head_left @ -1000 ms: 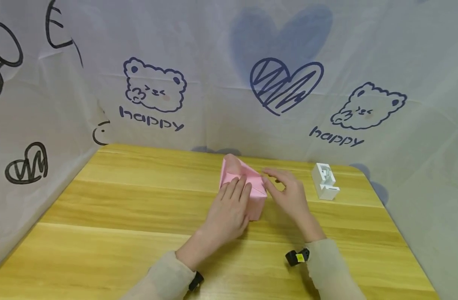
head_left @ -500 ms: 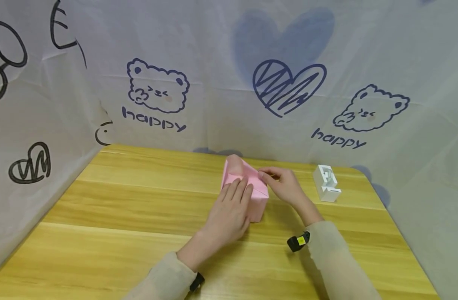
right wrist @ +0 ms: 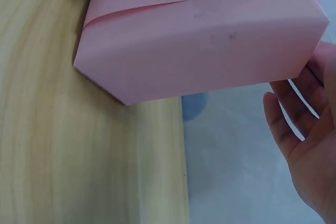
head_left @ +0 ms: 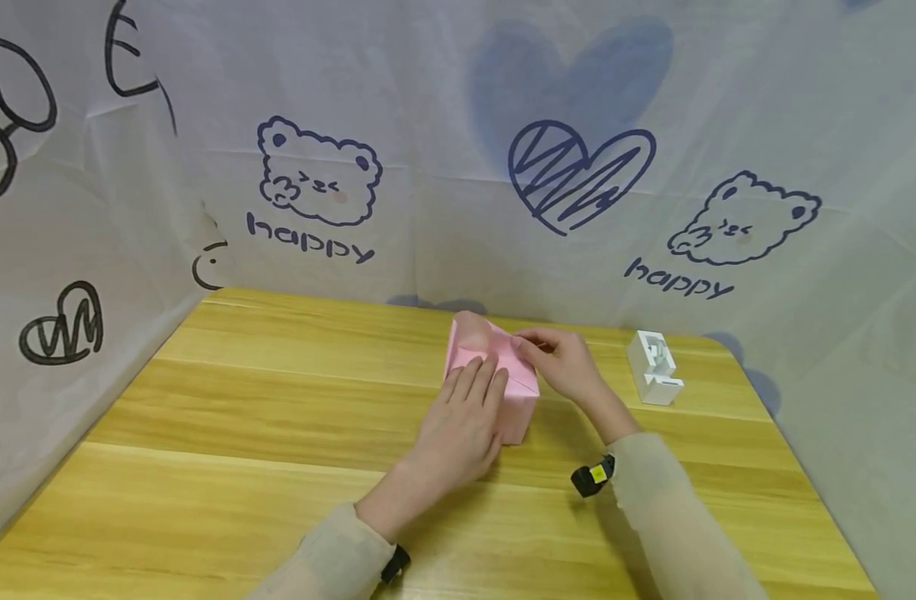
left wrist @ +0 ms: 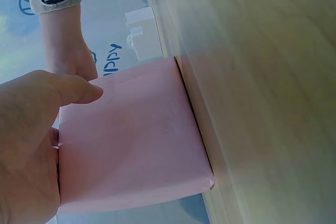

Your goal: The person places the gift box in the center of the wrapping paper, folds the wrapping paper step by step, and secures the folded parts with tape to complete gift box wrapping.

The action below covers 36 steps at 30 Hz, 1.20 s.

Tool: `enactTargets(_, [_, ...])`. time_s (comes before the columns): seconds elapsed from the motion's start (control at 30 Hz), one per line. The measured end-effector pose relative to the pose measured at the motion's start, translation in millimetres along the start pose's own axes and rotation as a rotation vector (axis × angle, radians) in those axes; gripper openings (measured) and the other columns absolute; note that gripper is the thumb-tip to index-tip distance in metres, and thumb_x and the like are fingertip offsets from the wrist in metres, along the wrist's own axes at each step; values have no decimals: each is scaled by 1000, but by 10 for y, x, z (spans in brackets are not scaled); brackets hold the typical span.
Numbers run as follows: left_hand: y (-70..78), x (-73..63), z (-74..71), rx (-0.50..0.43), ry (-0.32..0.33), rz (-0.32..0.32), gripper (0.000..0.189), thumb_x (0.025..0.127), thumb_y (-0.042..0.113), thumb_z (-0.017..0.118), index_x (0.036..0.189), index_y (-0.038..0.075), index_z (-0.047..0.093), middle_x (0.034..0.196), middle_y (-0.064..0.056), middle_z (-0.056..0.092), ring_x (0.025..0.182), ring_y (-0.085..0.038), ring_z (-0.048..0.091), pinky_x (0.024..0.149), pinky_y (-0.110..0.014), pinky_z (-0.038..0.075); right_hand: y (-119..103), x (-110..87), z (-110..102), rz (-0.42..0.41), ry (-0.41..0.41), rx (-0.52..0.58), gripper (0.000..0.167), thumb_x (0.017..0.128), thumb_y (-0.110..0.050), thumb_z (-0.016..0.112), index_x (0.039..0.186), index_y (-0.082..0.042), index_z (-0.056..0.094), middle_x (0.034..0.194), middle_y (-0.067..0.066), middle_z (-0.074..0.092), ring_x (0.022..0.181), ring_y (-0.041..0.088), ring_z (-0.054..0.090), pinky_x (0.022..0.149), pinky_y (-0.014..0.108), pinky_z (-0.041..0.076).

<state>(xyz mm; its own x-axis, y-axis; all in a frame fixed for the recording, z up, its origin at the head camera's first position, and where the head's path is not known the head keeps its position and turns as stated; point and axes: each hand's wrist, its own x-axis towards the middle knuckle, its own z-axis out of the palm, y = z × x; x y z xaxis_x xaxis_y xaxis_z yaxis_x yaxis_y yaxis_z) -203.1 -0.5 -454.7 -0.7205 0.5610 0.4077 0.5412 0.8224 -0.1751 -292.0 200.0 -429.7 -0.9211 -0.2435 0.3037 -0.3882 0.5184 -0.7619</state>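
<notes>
A box wrapped in pink paper stands on the table, a loose flap of the pink paper raised at its far end. My left hand lies on its top with straight fingers; in the left wrist view the thumb rests against a side of the box. At the right edge of the top, my right hand pinches the paper between thumb and index finger. Its other fingers extend loosely beside the box in the right wrist view, where the thumb is hidden.
A white tape dispenser-like block stands at the right rear of the wooden table. A white cloth with printed drawings hangs behind the table and along both sides.
My right hand has moved slightly left and away from me along the paper's right edge, its thumb now over the paper. My left hand stays on the box.
</notes>
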Motion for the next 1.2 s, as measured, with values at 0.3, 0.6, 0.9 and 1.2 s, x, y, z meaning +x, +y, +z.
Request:
enactTargets(0.3, [14, 6, -11, 19, -12, -1, 77, 93, 39, 70, 152, -2, 41, 160, -23, 41, 145, -36, 42, 121, -47, 35, 0, 43, -4, 52, -24, 64, 27, 102, -24, 69, 115, -2, 78, 110, 14, 78, 90, 21, 68, 75, 22, 57])
enactTargets(0.6, [17, 4, -32, 13, -38, -8, 77, 94, 39, 69, 153, -2, 40, 161, -22, 40, 147, -35, 41, 122, -47, 34, -43, 109, 11, 53, -23, 94, 27, 100, -24, 72, 112, -1, 80, 108, 14, 78, 92, 19, 66, 77, 21, 54])
enactTargets(0.9, [21, 6, -43, 31, -51, -11, 77, 94, 39, 67, 154, -1, 40, 162, -22, 38, 147, -35, 40, 122, -47, 33, -98, 166, 24, 89, -33, 134, 29, 99, -26, 74, 114, -2, 80, 112, 14, 78, 101, 24, 68, 83, 24, 55])
enactTargets(1.2, [21, 1, -30, 37, -47, -8, 78, 94, 40, 67, 154, -1, 39, 162, -22, 38, 147, -35, 41, 122, -47, 33, -152, 248, 43, 131, -33, 164, 30, 97, -29, 75, 114, -5, 80, 115, 11, 78, 108, 24, 69, 86, 26, 54])
